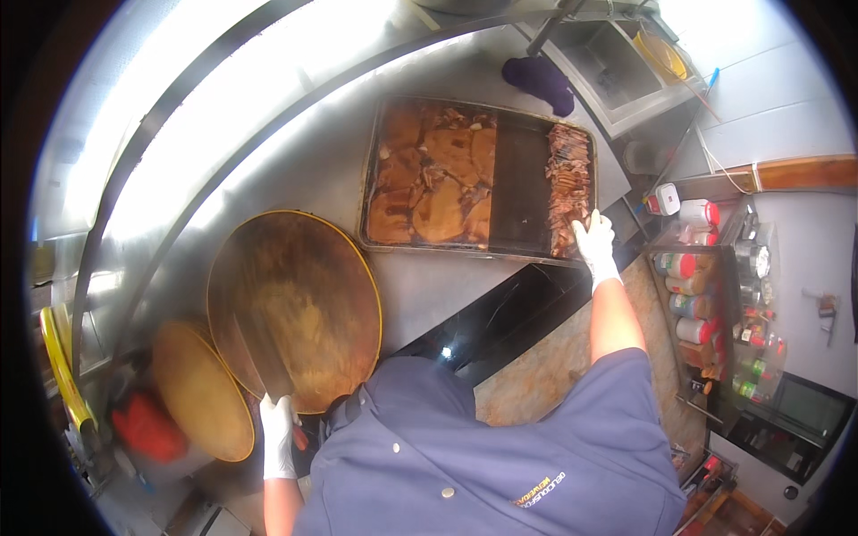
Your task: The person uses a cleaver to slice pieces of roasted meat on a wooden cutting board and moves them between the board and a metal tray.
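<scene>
My left hand (279, 432), in a white glove, grips a broad-bladed cleaver (261, 352) whose blade lies over the near left part of a large round chopping board (328, 288). My right hand (595, 241), also gloved, is at the near right corner of a rectangular metal tray (429, 249), its fingers against a row of sliced meat (568, 174). Whether the fingers hold a slice or only touch the row, I cannot tell. Large flat pieces of brown meat (442, 208) cover the left part of the tray, with dark bare metal between the two.
A second round board (201, 395) and a red bag-like thing (149, 427) are at the left. Beyond the tray lie a dark purple cloth (541, 84) and a metal sink (613, 70). Lidded jars (684, 264) stand on a rack at the right.
</scene>
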